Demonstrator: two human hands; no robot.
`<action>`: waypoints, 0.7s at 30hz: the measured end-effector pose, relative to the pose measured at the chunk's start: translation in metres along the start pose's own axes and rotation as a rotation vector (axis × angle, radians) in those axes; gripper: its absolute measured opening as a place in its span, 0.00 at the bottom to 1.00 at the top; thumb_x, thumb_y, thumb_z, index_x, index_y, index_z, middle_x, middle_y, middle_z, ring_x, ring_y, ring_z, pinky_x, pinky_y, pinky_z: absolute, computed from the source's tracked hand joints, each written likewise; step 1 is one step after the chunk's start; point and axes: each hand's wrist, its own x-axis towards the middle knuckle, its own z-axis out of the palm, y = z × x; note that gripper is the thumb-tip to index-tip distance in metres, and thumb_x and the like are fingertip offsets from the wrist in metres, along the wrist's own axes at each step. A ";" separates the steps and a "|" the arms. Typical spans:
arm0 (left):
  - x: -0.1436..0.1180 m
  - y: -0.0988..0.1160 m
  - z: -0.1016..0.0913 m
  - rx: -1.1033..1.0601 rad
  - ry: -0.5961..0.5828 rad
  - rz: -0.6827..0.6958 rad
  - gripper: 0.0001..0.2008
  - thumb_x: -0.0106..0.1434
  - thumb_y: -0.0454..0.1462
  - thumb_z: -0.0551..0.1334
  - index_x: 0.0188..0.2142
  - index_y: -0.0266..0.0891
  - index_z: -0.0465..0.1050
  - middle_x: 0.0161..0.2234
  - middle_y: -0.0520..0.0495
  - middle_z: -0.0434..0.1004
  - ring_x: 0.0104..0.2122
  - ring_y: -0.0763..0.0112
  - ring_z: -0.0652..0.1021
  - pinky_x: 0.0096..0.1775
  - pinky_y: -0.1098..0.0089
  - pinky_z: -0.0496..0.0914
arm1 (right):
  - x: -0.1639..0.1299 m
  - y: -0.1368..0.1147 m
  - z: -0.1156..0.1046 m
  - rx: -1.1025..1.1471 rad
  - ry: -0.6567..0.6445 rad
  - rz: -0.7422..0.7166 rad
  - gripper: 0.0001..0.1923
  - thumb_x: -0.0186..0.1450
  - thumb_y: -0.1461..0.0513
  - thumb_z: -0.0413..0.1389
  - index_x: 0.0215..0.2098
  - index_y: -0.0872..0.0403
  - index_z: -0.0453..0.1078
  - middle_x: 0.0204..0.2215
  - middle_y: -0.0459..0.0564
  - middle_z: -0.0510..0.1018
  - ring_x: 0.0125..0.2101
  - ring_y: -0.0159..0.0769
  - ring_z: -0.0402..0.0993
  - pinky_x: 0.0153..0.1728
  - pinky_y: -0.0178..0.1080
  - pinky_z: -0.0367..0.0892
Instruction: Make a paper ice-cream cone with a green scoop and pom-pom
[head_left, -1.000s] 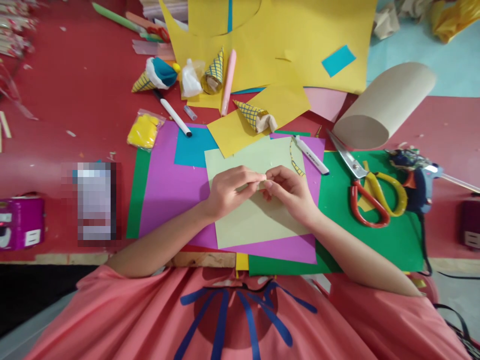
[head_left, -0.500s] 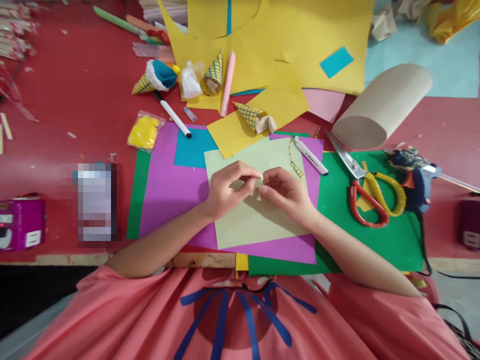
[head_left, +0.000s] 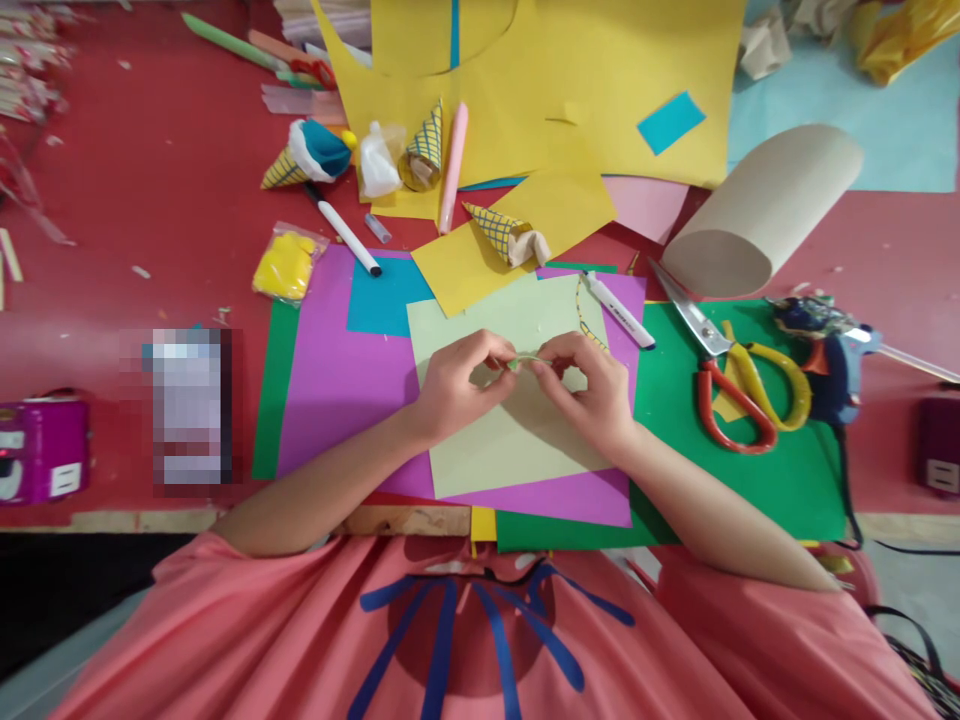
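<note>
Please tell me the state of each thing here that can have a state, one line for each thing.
Left hand: pinching one end of the thin strip.
Right hand: pinching the other end.
Strip: pale green, held between both hands above the pale sheet.
Scissors: lying on the green paper, blades about shut.
Glue gun: lying on its side.
Black-tipped marker: capped.
Brown roll: rolled up, lying down.

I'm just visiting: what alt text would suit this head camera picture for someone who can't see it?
Two bare hands, left hand and right hand, pinch a thin pale green paper strip between them above a pale green sheet. Around lie coloured papers, scissors, a glue gun and paper cones.
</note>
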 end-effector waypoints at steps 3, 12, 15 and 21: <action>0.000 0.001 0.000 0.072 0.022 0.120 0.06 0.60 0.31 0.65 0.34 0.38 0.68 0.29 0.50 0.79 0.30 0.76 0.80 0.34 0.77 0.74 | -0.002 -0.001 0.000 -0.070 0.014 -0.099 0.07 0.67 0.64 0.54 0.31 0.51 0.62 0.23 0.44 0.69 0.23 0.29 0.65 0.25 0.34 0.62; 0.000 0.000 -0.001 0.139 0.097 0.201 0.06 0.61 0.31 0.64 0.32 0.39 0.67 0.28 0.50 0.79 0.30 0.76 0.80 0.33 0.77 0.74 | -0.009 -0.005 0.005 -0.105 0.004 -0.297 0.06 0.67 0.67 0.54 0.40 0.51 0.63 0.29 0.48 0.74 0.29 0.33 0.71 0.30 0.36 0.70; 0.000 -0.001 -0.003 0.152 0.117 0.191 0.06 0.61 0.31 0.64 0.32 0.40 0.66 0.28 0.51 0.80 0.30 0.76 0.81 0.33 0.77 0.74 | -0.012 -0.005 0.007 -0.044 -0.020 -0.258 0.06 0.67 0.65 0.53 0.43 0.50 0.64 0.33 0.51 0.76 0.32 0.34 0.74 0.32 0.37 0.71; -0.001 -0.001 -0.002 0.184 0.082 0.238 0.05 0.62 0.33 0.64 0.33 0.40 0.67 0.28 0.51 0.80 0.29 0.76 0.80 0.32 0.77 0.74 | -0.010 -0.003 0.005 -0.004 0.003 -0.128 0.03 0.67 0.65 0.54 0.35 0.50 0.64 0.28 0.47 0.75 0.28 0.32 0.73 0.29 0.36 0.70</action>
